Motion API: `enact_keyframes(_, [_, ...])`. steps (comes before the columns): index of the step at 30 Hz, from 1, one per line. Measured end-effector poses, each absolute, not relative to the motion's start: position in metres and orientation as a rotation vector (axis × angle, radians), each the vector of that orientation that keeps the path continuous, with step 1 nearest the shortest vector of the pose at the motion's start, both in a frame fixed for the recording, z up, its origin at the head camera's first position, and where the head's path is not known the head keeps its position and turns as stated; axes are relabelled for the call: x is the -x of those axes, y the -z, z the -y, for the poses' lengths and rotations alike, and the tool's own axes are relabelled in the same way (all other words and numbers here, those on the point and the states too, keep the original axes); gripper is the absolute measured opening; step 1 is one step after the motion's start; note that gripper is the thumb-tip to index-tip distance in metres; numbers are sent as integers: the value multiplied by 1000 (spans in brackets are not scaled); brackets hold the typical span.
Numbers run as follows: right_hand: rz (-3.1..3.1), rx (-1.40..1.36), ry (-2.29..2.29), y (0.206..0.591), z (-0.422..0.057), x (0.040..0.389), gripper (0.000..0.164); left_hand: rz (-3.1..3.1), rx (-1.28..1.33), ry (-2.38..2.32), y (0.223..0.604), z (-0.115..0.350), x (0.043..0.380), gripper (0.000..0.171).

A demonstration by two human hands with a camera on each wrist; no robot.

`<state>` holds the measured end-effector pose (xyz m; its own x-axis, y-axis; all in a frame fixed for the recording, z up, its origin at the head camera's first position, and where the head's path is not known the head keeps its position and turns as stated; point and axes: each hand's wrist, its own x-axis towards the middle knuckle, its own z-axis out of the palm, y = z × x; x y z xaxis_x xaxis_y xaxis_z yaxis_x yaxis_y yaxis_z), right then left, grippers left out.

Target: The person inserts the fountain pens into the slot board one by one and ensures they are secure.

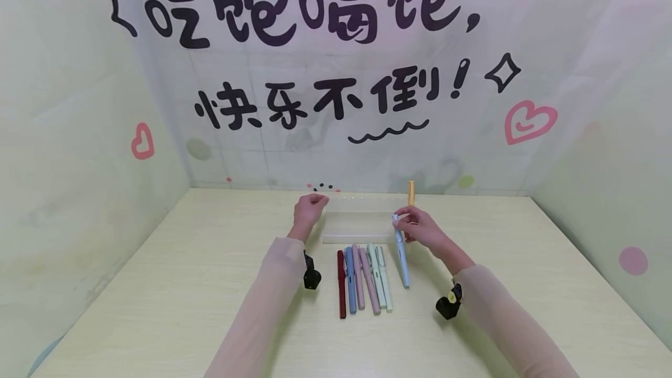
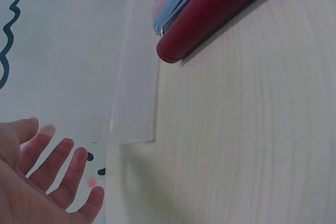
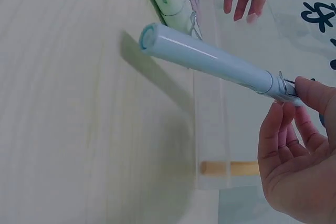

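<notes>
My right hand [image 1: 420,227] pinches a light blue pen [image 3: 210,62] by its clip end, between thumb and fingers. The pen hangs tilted over the table, in front of the right end of a clear plastic holder [image 1: 357,238]. An orange pen [image 1: 411,192] stands upright at the holder's right end. At the holder's left end is my left hand [image 1: 308,212], its fingers loosely bent and nothing in them in the left wrist view; whether it touches the holder I cannot tell.
Several pens lie side by side before the holder: a dark red pen [image 1: 342,284], a blue pen [image 1: 351,279], two mauve ones and two pale green ones, among them a pale green pen [image 1: 385,279]. A printed backdrop [image 1: 294,162] rises behind the table [image 1: 220,284].
</notes>
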<state>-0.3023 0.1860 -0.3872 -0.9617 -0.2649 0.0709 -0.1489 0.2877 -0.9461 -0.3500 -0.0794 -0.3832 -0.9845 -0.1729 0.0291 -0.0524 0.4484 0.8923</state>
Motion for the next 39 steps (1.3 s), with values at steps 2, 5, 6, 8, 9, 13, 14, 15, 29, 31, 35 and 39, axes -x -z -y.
enact_keyframes(2, [-2449, 397, 1800, 383, -187, 305, 31, 2572, -201, 1581, 383, 79, 350, 30])
enact_keyframes(5, [-2463, 396, 1840, 377, -190, 309, 30, 2572, -202, 1582, 383, 79, 351, 30])
enact_keyframes(6, [-2468, 391, 1855, 375, -190, 311, 30, 2572, -204, 1583, 383, 79, 350, 30])
enact_keyframes(8, [-2489, 377, 1867, 371, -192, 314, 31, 2571, -206, 1586, 383, 79, 350, 30])
enact_keyframes(9, [-2498, 366, 1871, 369, -192, 315, 31, 2572, -207, 1588, 383, 79, 350, 30])
enact_keyframes(13, [-2525, 337, 1891, 361, -195, 320, 32, 2576, -206, 1591, 383, 79, 350, 31])
enact_keyframes(14, [-2527, 327, 1901, 359, -195, 321, 32, 2577, -206, 1591, 383, 79, 350, 31])
enact_keyframes(15, [-2533, 319, 1906, 357, -196, 323, 32, 2577, -207, 1590, 383, 79, 350, 31])
enact_keyframes(29, [-2624, 260, 2050, 340, -198, 333, 33, 2571, -198, 1596, 382, 78, 350, 30])
enact_keyframes(31, [-2643, 260, 2072, 339, -197, 333, 32, 2568, -200, 1593, 382, 78, 350, 30])
enact_keyframes(35, [-2687, 243, 2101, 339, -196, 334, 29, 2567, -199, 1574, 382, 78, 349, 29])
enact_keyframes(39, [-2732, 231, 2120, 340, -195, 335, 28, 2572, -205, 1583, 382, 78, 349, 30])
